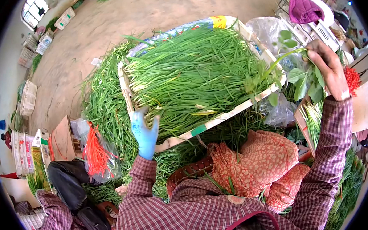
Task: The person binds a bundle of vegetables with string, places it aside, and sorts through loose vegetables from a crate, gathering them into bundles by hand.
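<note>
A pale plastic crate [224, 116] in front of me is piled with long green garlic chives [198, 72], their white ends mostly to the left. My left hand [144, 134], in a light blue glove, is at the crate's near left corner beside the white stem ends. Its thumb and fingers are apart, and nothing shows between them. Raised to the right of the crate, my bare right hand [330, 66] pinches a leafy green plant [301, 82] with broad leaves. Part of this plant is blurred and reaches over the crate's right end.
Loose chives [106, 86] are heaped around the crate. Orange-red ties [95, 150] hang at left, with another red bunch [352, 80] at right. Clear plastic bags [276, 111] lie beside the crate. Another person's dark-clad leg [68, 183] is at lower left. Patterned red cloth [258, 163] covers my lap.
</note>
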{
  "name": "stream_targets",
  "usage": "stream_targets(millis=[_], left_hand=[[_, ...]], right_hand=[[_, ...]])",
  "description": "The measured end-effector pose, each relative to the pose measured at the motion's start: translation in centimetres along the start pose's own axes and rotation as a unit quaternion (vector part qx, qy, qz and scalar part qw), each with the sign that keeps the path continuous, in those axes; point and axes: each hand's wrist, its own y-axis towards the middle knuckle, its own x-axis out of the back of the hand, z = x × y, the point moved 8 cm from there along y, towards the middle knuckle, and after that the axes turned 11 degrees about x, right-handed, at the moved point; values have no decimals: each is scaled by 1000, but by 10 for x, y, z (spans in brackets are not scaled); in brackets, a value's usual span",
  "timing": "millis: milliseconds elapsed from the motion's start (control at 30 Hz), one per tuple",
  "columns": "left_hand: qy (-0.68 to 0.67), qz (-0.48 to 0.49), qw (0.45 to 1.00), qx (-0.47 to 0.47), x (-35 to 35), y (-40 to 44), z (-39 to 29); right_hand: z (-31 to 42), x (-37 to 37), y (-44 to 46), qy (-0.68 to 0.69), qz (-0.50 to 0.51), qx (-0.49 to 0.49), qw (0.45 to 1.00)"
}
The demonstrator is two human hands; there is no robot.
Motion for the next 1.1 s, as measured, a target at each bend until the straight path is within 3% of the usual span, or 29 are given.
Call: stream_targets(millis=[100,133,167,200,267,333,367,433,500,533,600,633,667,767,1100], left_hand=[[42,-11,999,21,-1,23,34],[54,-1,998,39,-6,30,47],[94,4,995,37,-10,38,55],[111,-8,994,24,-12,45,59],[139,-4,990,19,-20,55,67],[115,-9,993,15,-20,60,69],[107,-12,994,11,-20,59,71],[80,-5,997,25,-18,60,71],[14,3,997,69,-15,60,80],[15,1,997,72,-14,61,81],[-31,-2,996,85,-11,60,82],[-29,-1,996,88,-11,59,81],[-36,-8,995,93,-11,59,81],[-47,-12,994,101,-12,58,86],[-56,29,988,141,-15,59,78]], right_hand=[[-17,-33,40,8,65,14,998],[-19,-48,57,-5,81,-26,996],[-13,-58,71,9,-33,-83,996],[-22,-76,100,38,0,-65,997],[0,-101,163,219,-47,-10,975],[48,-117,215,447,-49,75,890],[45,-125,237,450,-45,73,889],[51,-137,269,399,-60,148,903],[34,-170,255,140,-9,111,984],[39,-188,239,78,-44,180,980],[23,-253,208,56,33,160,985],[26,-281,186,32,99,88,991],[21,-319,179,66,172,112,977],[36,-382,160,49,178,182,966],[-4,-457,195,-128,165,165,964]])
